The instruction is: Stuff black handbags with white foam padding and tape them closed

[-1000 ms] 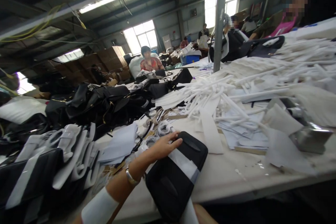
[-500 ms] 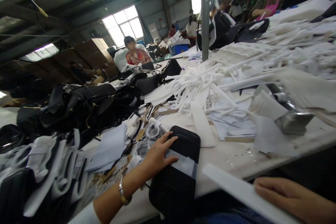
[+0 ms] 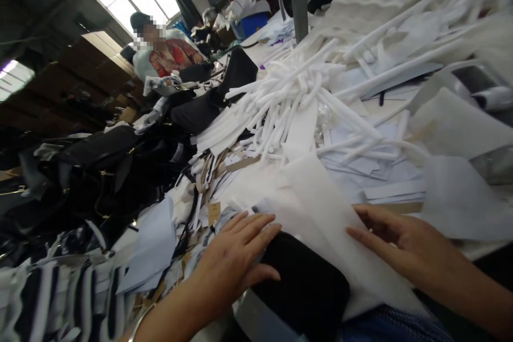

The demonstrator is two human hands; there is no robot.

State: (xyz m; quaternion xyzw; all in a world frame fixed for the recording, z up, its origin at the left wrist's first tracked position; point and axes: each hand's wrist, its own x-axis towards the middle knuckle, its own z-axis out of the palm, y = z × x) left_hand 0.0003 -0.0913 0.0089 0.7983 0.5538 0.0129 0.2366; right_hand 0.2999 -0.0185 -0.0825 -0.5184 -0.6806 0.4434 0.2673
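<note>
A flat black bag [image 3: 304,278] with rounded corners lies at the near edge of the table. A translucent pale band [image 3: 266,320] crosses its lower part. My left hand [image 3: 242,254] rests on the bag's upper left side, its fingers stretched out and the thumb apart. Between the thumb and fingers of my right hand [image 3: 404,246] is the edge of a long white foam sheet [image 3: 320,197]. This sheet runs down along the bag's right side towards my lap, and its far end lies on the table.
White foam rods [image 3: 288,91] are heaped in the middle. Black bags [image 3: 104,165] are piled at the left, with wrapped straps or panels [image 3: 68,299] nearer. A metal post [image 3: 298,0] stands behind the rods. Across the table sits a person [image 3: 170,53] in a patterned red top.
The view has moved nearer the table. The bag has turned, its top now tilting left. My right hand has brought the white foam sheet from the lower right up beside the bag.
</note>
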